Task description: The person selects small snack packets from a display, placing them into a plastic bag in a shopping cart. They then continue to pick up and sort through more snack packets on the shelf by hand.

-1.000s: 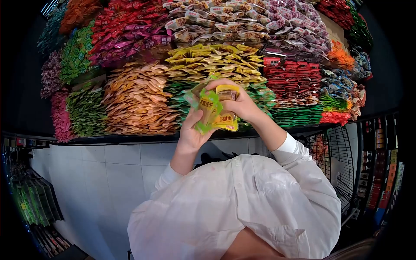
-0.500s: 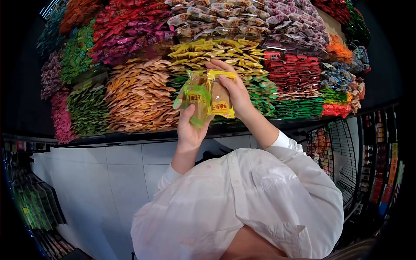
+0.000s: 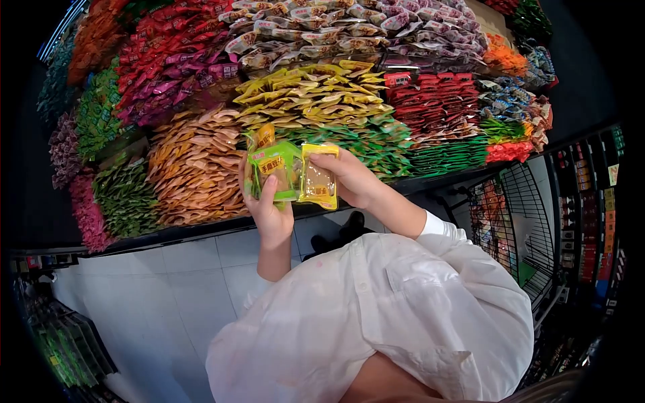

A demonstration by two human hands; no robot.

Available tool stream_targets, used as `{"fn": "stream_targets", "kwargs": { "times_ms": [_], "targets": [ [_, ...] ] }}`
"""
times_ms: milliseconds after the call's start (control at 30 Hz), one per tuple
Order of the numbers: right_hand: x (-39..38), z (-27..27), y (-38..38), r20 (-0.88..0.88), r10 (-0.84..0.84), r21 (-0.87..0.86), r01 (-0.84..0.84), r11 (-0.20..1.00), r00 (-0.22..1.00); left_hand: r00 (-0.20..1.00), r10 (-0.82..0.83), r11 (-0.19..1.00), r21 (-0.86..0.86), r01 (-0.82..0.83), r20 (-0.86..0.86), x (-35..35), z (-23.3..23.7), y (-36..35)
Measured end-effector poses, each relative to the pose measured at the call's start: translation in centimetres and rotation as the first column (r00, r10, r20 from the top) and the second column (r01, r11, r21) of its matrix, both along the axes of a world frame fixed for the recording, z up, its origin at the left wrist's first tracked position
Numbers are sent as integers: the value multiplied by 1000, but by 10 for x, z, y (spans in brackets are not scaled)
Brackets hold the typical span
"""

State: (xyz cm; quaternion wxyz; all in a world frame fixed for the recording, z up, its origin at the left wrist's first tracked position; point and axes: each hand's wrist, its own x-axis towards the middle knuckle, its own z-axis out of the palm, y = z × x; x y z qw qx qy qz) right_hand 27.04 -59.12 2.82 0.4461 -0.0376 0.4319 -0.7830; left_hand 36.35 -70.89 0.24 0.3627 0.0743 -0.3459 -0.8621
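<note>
My left hand [image 3: 269,218] is closed round a green-edged dried tofu packet [image 3: 285,176], the thumb pressed on its front. The printing on it reads upright. Behind it an orange-yellow packet [image 3: 264,136] sticks up, its lower part hidden by the green one. My right hand [image 3: 353,176] pinches a yellow-edged dried tofu packet [image 3: 318,188] by its upper right side, with a clear window showing brown content. The two packets meet edge to edge, in front of the display. Fingers behind the packets are mostly hidden.
Ahead, a sloping display holds dense rows of packets: yellow [image 3: 302,94], peach [image 3: 191,171], green [image 3: 366,144] and red [image 3: 433,107]. A black wire cart [image 3: 527,221] stands to the right, beside stocked shelves [image 3: 588,221]. Another rack [image 3: 67,336] is at lower left, past tiled floor [image 3: 134,289].
Both hands have moved left and slightly down in view. The green packet's printing, upside down before, now reads upright. An orange-yellow packet now shows above it. The view has shifted over the display.
</note>
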Motion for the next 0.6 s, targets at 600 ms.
{"fn": "stream_targets", "kwargs": {
  "times_ms": [600],
  "targets": [
    [-86,1,79,-181,-143,-250,95,963,973,958,222,952,171,-252,181,10,-1,21]
  ]
}}
